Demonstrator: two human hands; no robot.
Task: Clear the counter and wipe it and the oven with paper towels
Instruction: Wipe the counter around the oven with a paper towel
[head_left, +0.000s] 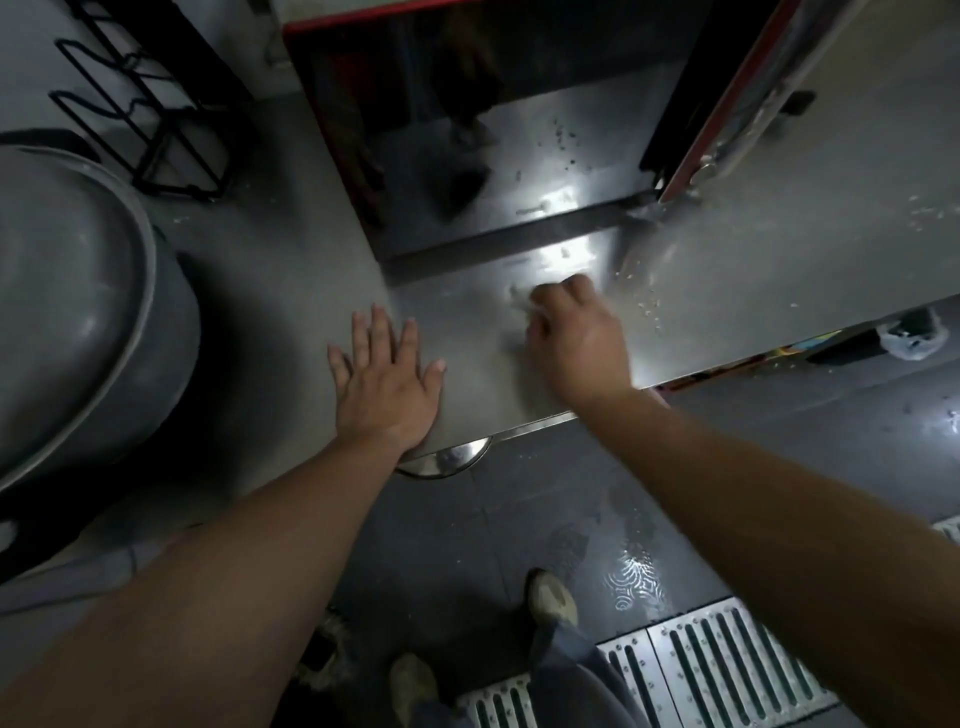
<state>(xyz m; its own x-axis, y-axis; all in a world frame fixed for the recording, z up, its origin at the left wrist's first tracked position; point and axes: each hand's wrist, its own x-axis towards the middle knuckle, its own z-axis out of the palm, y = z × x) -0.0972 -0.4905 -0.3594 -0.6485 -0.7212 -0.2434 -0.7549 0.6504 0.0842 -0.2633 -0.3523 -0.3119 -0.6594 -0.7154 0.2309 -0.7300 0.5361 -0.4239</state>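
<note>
My left hand (387, 379) lies flat, fingers spread, on the steel counter (291, 291) near its front edge. My right hand (574, 335) is curled round a wad of paper towel (519, 301), mostly hidden under the fingers, and presses it on the counter just in front of the open oven (509, 156). The oven has a red-trimmed frame and a shiny steel floor. Its door (727, 104) stands swung out to the right. Crumbs (644, 296) are scattered on the counter to the right of my right hand and on the oven floor.
A big grey metal pot with a lid (78, 312) fills the left. Behind it stands a black wire rack (150, 104). Below the counter edge are wet floor tiles (639, 571), a metal drain grate (727, 665) and my shoes (553, 597).
</note>
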